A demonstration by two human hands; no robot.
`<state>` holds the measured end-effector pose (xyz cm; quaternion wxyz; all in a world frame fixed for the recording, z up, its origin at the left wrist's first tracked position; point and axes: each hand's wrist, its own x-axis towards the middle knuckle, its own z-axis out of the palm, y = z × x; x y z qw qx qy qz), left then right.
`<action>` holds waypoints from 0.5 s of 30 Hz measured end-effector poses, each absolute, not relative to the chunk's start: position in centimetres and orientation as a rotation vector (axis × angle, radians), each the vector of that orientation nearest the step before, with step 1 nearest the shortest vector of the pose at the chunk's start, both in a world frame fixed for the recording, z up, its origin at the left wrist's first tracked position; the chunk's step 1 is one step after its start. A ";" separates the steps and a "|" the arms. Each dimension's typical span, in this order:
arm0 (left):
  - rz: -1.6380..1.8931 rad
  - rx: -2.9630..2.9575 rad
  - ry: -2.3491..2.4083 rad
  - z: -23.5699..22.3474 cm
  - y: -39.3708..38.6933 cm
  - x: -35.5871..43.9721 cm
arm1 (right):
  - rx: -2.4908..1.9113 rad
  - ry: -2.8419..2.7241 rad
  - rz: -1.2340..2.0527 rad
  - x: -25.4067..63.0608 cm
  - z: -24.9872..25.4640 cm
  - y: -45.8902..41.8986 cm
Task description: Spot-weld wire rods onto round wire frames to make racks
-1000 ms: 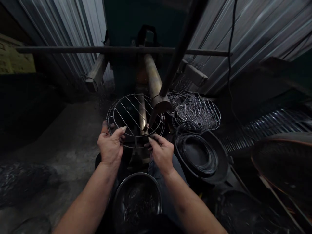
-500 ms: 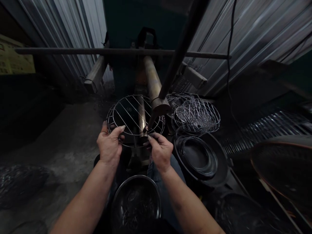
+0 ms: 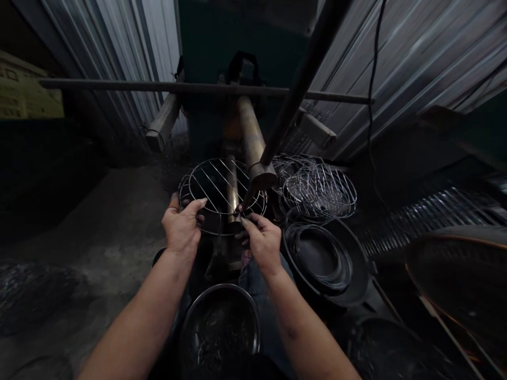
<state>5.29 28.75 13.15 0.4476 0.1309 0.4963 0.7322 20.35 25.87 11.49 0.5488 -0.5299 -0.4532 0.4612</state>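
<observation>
A round wire rack [image 3: 210, 186] with parallel cross wires and a double rim is held between the arms of a metal machine. My left hand [image 3: 183, 224] is closed on its near left rim, thumb on top. The fingers of my right hand [image 3: 262, 237] pinch something small at the near right rim, beside the machine's lower tip; I cannot make out what. Under the rack stands the lower brass-coloured arm [image 3: 232, 184]. The thick upper arm [image 3: 253, 140] slants down with a dark rod [image 3: 291, 100] against its end.
A pile of wire racks [image 3: 317, 190] lies right of the machine. Below it a dark basin [image 3: 358, 253] holds coiled wire [image 3: 340, 258]. A metal bowl [image 3: 255, 316] with small wire pieces is near my lap. A horizontal bar [image 3: 138, 86] crosses behind; a yellow crate [image 3: 29, 95] stands left.
The rack has turned or shifted slightly in my left hand. Both hands stay at the rim near the machine's tip. The view has moved a little.
</observation>
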 end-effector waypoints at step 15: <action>1.825 0.274 1.176 12.5 29.0 5.3 | -1.267 -1.097 1.012 20.3 9.8 25.9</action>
